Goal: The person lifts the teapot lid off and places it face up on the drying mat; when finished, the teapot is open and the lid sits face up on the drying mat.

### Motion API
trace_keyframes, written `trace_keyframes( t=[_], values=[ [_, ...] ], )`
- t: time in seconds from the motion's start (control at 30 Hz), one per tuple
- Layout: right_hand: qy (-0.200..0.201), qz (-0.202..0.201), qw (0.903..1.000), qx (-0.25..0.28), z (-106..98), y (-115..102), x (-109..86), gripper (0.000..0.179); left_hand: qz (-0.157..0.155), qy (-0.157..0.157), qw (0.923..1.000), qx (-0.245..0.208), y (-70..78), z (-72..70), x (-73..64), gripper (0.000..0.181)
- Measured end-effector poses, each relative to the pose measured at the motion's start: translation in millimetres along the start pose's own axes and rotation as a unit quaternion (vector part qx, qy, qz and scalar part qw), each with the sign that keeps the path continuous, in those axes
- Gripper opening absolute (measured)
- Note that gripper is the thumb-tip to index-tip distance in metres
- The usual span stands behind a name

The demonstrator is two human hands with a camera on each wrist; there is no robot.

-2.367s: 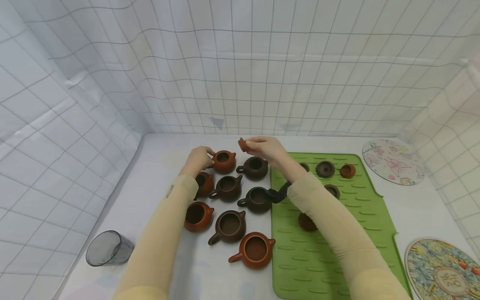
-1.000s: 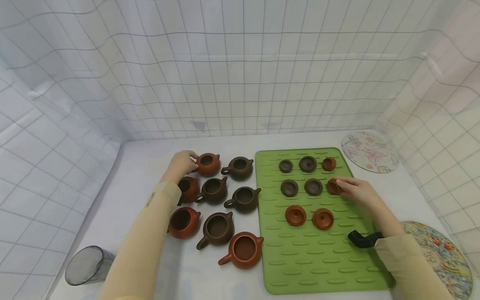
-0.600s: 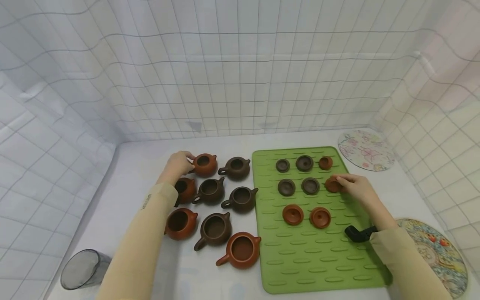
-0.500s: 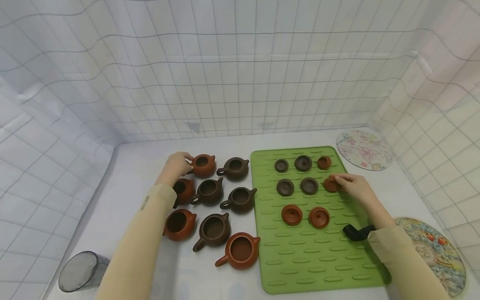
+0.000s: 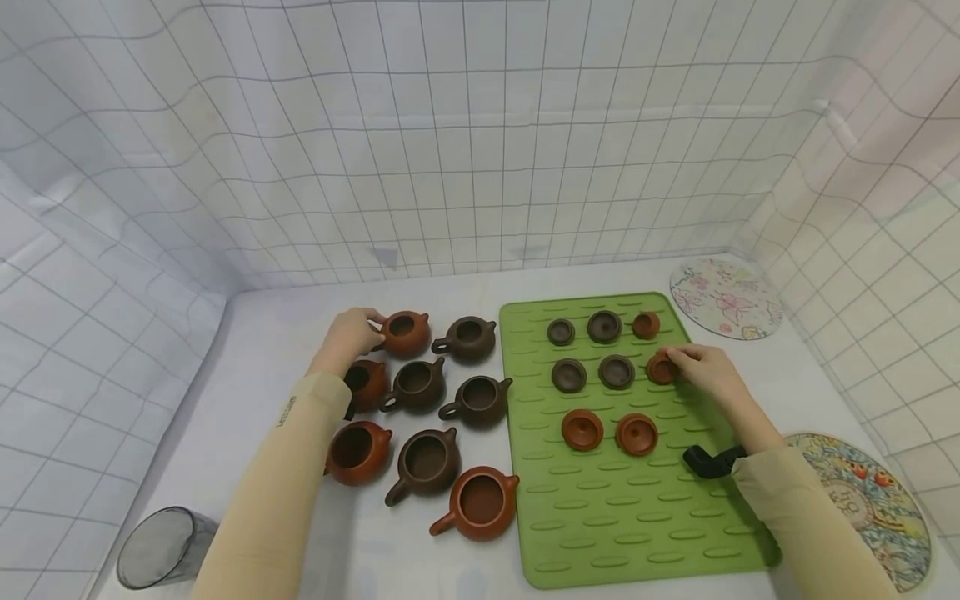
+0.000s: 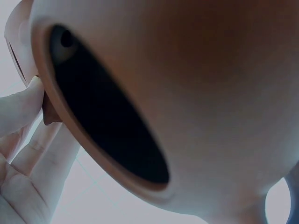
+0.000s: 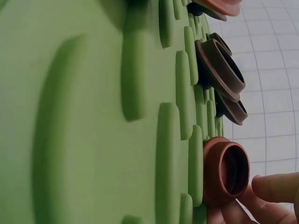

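My left hand (image 5: 348,337) grips the handle of a reddish clay teapot (image 5: 406,333) at the back left; the teapot has no lid on it. In the left wrist view, a nearer lidless reddish pot (image 6: 210,102) fills most of the picture, with my thumb (image 6: 23,105) pressed to the gripped teapot's handle side behind it. On the green mat my right hand (image 5: 705,375) has thumb and fingers around the edge of a small reddish teapot lid (image 5: 660,367). That lid rests hollow side up, its rim turned to the right wrist camera.
Several more open teapots, such as a dark brown one (image 5: 469,337), stand in rows left of the green mat (image 5: 600,542). Upturned lids, brown (image 5: 604,326) and reddish (image 5: 582,429), lie in rows on it. A glass (image 5: 165,546) lies front left; round patterned mats (image 5: 727,296) are at right.
My right hand has moved from above the teapots to the mat, carrying the reddish lid, which has gone from tilted to flat. The left hand stays at its teapot while the head view has shifted.
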State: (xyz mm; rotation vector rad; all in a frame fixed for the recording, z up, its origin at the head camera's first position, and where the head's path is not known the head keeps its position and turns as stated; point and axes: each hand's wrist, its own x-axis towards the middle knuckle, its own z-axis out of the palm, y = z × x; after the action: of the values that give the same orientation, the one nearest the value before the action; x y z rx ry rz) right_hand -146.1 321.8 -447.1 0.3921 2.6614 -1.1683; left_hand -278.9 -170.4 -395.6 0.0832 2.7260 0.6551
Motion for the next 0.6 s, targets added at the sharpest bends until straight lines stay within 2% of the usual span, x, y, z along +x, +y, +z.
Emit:
trace_keyframes(
  t=[0.17, 0.4, 0.6],
  values=[
    [0.012, -0.011, 0.9996, -0.022, -2.3, 0.3, -0.5, 0.059, -0.003, -0.003, 1.0000, 0.008, 0.2, 1.6, 2.9, 0.038],
    [0.018, -0.015, 0.9996, -0.016, -5.4, -0.7, -2.3, 0.057, 0.008, -0.002, 0.9998, 0.017, 0.6, 5.8, 7.4, 0.039],
    [0.027, -0.030, 0.9992, -0.010, -1.0, -2.7, -3.8, 0.055, 0.017, -0.005, 0.9995, 0.026, -5.5, 10.9, 8.3, 0.040]
  ],
)
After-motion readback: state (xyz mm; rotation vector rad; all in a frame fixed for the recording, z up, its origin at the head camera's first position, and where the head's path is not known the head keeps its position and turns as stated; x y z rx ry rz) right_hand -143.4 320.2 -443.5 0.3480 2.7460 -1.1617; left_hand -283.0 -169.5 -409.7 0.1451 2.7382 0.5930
